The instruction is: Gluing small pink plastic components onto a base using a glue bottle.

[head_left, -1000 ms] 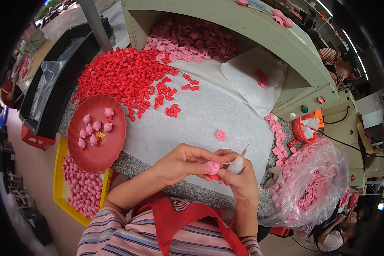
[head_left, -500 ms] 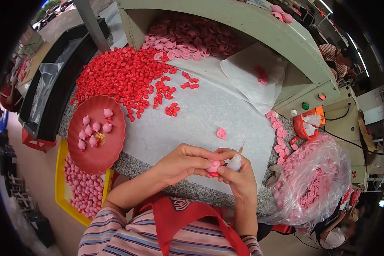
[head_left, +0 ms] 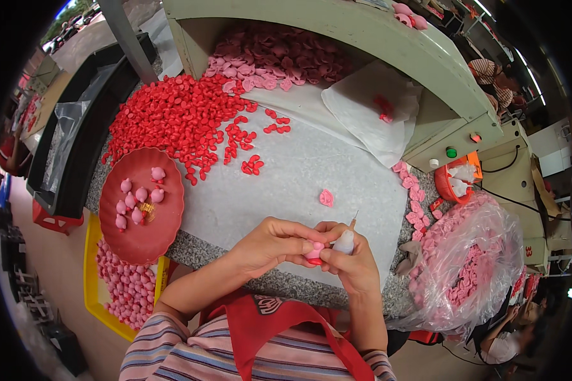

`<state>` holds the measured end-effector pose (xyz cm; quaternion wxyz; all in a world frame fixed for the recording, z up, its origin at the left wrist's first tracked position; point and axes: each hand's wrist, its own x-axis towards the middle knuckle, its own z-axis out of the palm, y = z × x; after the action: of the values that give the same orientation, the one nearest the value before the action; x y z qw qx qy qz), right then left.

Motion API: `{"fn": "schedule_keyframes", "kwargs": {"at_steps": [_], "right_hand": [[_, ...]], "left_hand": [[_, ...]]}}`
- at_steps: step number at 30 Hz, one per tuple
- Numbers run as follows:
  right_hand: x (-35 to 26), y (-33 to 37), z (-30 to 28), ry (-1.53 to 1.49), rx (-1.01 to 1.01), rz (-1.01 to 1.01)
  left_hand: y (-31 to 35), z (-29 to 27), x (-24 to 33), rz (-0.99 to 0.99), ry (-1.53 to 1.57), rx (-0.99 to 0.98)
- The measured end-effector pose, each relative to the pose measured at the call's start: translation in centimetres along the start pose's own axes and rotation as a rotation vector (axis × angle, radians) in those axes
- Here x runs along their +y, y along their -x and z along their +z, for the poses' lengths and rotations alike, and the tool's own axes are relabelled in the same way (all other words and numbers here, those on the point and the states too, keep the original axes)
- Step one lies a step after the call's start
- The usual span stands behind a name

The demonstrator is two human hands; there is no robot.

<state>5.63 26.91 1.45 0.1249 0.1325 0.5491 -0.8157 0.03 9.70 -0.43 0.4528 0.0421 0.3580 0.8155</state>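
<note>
Between the fingertips of both hands, close to my body at the table's near edge, is a small pink figure [head_left: 314,249] with a red piece at its lower side. My left hand [head_left: 274,241] pinches it from the left. My right hand [head_left: 354,261] presses on it with the thumb and also holds a small white needle-tipped glue bottle [head_left: 344,242], its thin tip pointing up and away. Just beyond the hands, a single pink petal-shaped piece [head_left: 326,197] lies on the white paper sheet [head_left: 279,184].
A heap of red pieces [head_left: 171,114] lies far left, with a red scalloped plate [head_left: 171,219] of pink figures nearer. Below it stands a yellow bin [head_left: 95,286]. A pale green metal housing [head_left: 286,16] arches over pink pieces. Right are an orange basket [head_left: 448,184] and a plastic bag [head_left: 489,254].
The view has shifted slightly. Both hands keep their grip on the pink figure, and the glue bottle stays in my right hand.
</note>
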Motion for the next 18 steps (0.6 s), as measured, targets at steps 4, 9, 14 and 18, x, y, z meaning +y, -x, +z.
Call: {"fn": "schedule_keyframes", "kwargs": {"at_steps": [4, 9, 14, 18], "right_hand": [[0.1, -0.1, -0.1, -0.008, 0.000, 0.001], [0.1, 0.1, -0.3, -0.020, 0.014, 0.050], [0.9, 1.3, 2.0, 0.207, 0.294, -0.423], [1.8, 1.2, 2.9, 0.520, 0.320, -0.704]], "left_hand": [[-0.2, -0.3, -0.2, -0.010, 0.002, -0.019], [-0.3, 0.1, -0.3, -0.011, 0.009, 0.002], [-0.6, 0.6, -1.7, 0.156, 0.131, 0.002], [-0.5, 0.9, -2.2, 0.364, 0.039, -0.024]]}}
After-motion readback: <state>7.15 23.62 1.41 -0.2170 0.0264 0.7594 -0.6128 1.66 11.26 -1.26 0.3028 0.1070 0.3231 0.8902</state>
